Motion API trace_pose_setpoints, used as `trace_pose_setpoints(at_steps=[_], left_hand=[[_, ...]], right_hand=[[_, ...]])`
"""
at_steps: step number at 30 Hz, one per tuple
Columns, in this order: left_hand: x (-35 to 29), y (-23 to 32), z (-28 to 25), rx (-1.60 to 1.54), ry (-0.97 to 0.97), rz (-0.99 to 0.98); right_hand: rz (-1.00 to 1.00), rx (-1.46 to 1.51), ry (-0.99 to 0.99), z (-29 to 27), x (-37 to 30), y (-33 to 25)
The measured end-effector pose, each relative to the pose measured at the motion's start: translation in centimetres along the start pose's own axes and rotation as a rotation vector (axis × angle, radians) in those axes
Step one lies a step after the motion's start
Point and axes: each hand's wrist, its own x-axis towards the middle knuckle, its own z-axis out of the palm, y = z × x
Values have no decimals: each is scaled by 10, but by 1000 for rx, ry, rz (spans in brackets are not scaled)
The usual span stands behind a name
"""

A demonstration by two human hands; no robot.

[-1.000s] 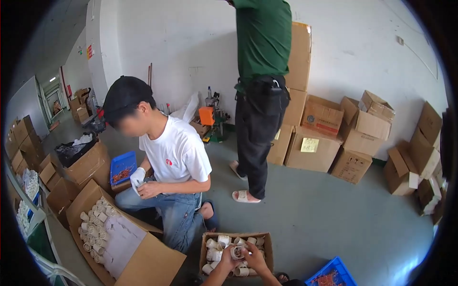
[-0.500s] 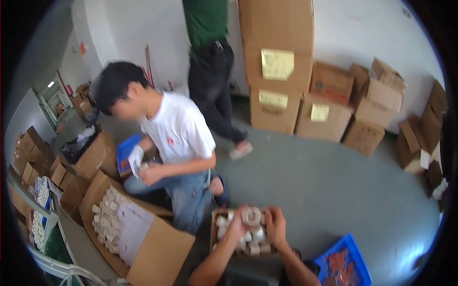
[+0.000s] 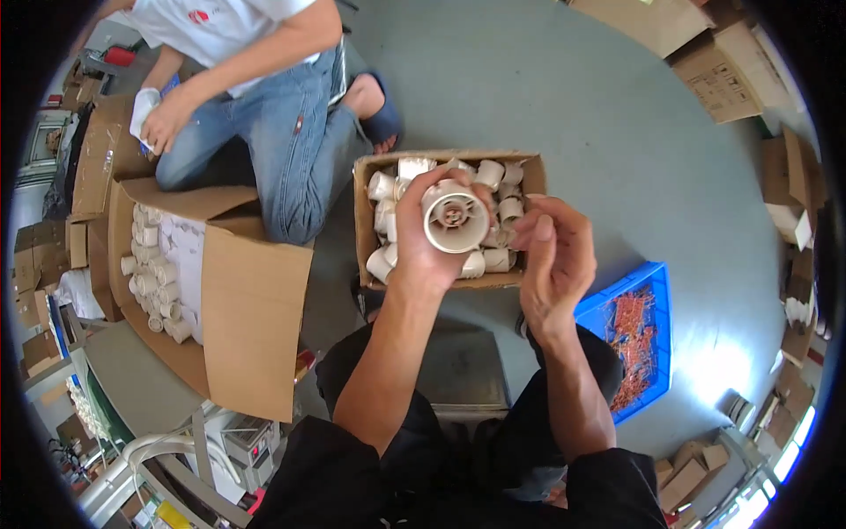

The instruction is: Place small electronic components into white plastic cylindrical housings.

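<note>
My left hand [image 3: 420, 251] is wrapped round a white round plastic housing [image 3: 456, 220], its hollow end facing up. Ribs and a small copper-coloured piece show inside it. Just right of the housing is my right hand [image 3: 562, 256], apart from it, with fingers curled and thumb close to them. Whether something small sits in that pinch is hidden. Both hands are above a cardboard box [image 3: 361, 198] filled with similar white plastic parts [image 3: 490, 173].
A blue tray [image 3: 664, 353] of thin reddish-orange pieces lies at my right. To the left, a large open carton [image 3: 256, 322] holds more white parts. A co-worker in jeans [image 3: 286, 132] kneels behind it. Several cartons [image 3: 718, 79] line the far right.
My view has tipped downward, so the hands and box appear higher and larger. My right hand has drawn away from the housing. The left hand still holds it.
</note>
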Motion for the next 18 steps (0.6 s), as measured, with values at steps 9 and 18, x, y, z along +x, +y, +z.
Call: trace_pose_setpoints(at_steps=[9, 18], left_hand=[[-15, -3, 2, -14, -14, 8], [-12, -7, -6, 37, 25, 14]], right_hand=[[-158, -57, -88, 10, -9, 1], [-244, -29, -42, 14, -16, 0]])
